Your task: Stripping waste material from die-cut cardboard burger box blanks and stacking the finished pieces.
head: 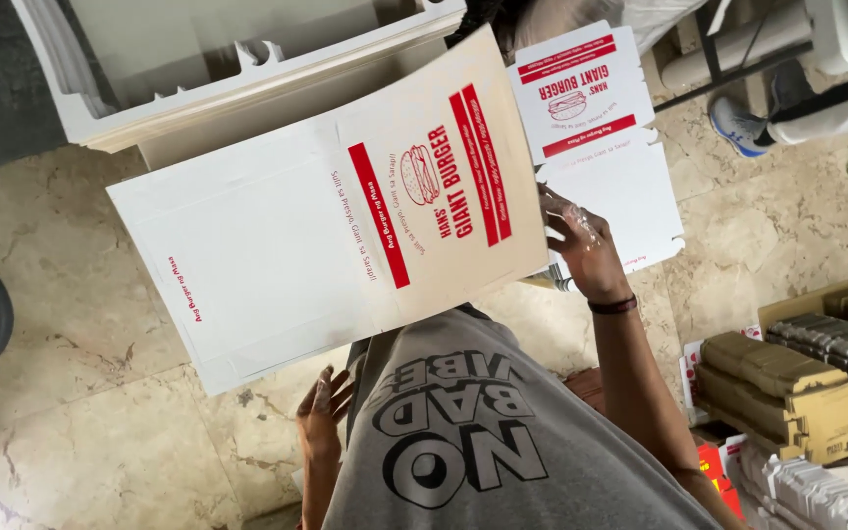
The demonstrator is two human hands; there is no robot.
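Head view: right hand (581,245) has its grip clamped on the edge of a flat white-and-red box blank (345,221), held up over the marble floor (80,294). Left hand (321,407) hangs below it, fingers apart, holding nothing. Another blank (601,147) lies just behind.

A single head-worn camera looks steeply down the wearer's own front, so the grey shirt (483,442) fills the lower middle and the marble floor (80,393) lies beyond. The view sits close, with a flat white carton sheet (336,216) spanning the centre. No second view overlaps it.
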